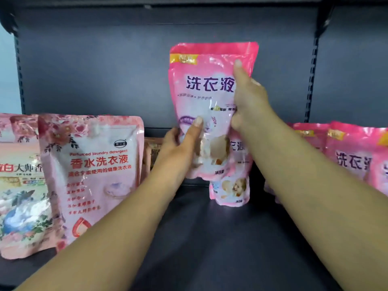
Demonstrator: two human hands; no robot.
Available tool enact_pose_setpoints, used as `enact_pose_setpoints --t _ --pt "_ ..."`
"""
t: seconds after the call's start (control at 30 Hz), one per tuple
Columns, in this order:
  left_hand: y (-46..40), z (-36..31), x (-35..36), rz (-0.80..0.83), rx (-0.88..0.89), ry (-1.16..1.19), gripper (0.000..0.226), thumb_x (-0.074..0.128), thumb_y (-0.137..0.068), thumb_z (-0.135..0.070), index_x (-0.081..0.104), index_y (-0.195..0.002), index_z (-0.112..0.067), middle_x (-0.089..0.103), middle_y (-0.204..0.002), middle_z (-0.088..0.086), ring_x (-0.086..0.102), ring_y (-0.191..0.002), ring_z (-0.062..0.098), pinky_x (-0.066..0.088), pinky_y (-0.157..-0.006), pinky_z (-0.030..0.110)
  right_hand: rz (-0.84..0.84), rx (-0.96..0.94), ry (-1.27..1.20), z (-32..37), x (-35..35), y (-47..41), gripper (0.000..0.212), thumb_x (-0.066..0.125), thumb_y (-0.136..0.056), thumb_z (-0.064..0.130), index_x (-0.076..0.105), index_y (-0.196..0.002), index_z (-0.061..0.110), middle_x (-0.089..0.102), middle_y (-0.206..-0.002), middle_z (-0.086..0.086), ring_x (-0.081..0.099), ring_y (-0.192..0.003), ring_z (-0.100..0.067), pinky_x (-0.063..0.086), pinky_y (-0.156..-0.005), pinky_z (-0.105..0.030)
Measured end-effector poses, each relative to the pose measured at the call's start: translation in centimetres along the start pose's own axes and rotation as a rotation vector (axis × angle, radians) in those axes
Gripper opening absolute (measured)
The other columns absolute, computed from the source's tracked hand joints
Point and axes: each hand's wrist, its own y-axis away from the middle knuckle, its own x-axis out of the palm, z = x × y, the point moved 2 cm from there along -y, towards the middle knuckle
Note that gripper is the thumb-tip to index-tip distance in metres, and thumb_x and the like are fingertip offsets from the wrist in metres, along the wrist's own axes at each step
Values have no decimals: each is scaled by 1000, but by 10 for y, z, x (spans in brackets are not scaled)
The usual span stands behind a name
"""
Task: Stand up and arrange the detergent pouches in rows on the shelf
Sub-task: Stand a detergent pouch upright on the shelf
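Note:
A bright pink detergent pouch [205, 95] is held upright above the dark shelf [199, 238], near its middle. My left hand [180, 148] grips its lower left side, thumb on the front. My right hand [247, 99] holds its right edge, thumb pointing up along the front. Behind and below it stands a second pink pouch [233, 181], partly hidden. Two pale pink pouches stand at the left: one with roses [92, 175] and one at the frame edge [19, 185]. More bright pink pouches [354, 156] stand at the right.
The shelf's dark back panel [105, 70] rises behind everything, with slotted uprights [310, 80] at right and left. A brownish pouch [153, 152] lies low at the back between the rose pouch and my left hand. Bare shelf surface spreads between my forearms.

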Motion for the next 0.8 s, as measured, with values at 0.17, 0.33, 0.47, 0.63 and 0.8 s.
enact_pose_setpoints --t 0.17,0.33,0.47,0.63,0.8 --pt "24 67 27 148 -163 30 22 61 -80 -47 62 -87 -26 71 -71 -10 67 -65 4 52 -59 18 -172 49 247 -58 -61 47 31 56 -88 42 59 -90 11 61 -80 -1 60 -76 -17 50 -64 -18" --pt "26 90 48 107 -142 69 37 68 -76 -39 64 -103 -14 73 -89 3 69 -75 10 55 -69 23 -142 159 163 -99 -92 68 49 57 -83 52 62 -112 13 69 -107 -10 66 -98 -25 54 -88 -39" --pt "19 101 65 8 -160 120 52 69 -73 -45 57 -111 -12 70 -96 5 69 -84 23 55 -82 41 -144 163 271 -110 -103 75 39 55 -84 50 59 -108 19 66 -99 3 63 -86 -12 49 -68 -21" --pt "12 109 93 8 -199 100 40 64 -80 -43 46 -103 -15 60 -83 -6 59 -70 8 46 -56 16 -283 36 460 -110 -124 56 42 50 -83 58 66 -85 19 69 -78 4 64 -75 -9 47 -65 -19" --pt "-8 121 102 9 -174 126 37 64 -80 -41 44 -100 -17 60 -81 -8 58 -69 5 43 -50 13 -348 49 523 -125 -132 31 55 48 -79 66 63 -81 13 69 -82 -3 65 -80 -18 51 -76 -31"
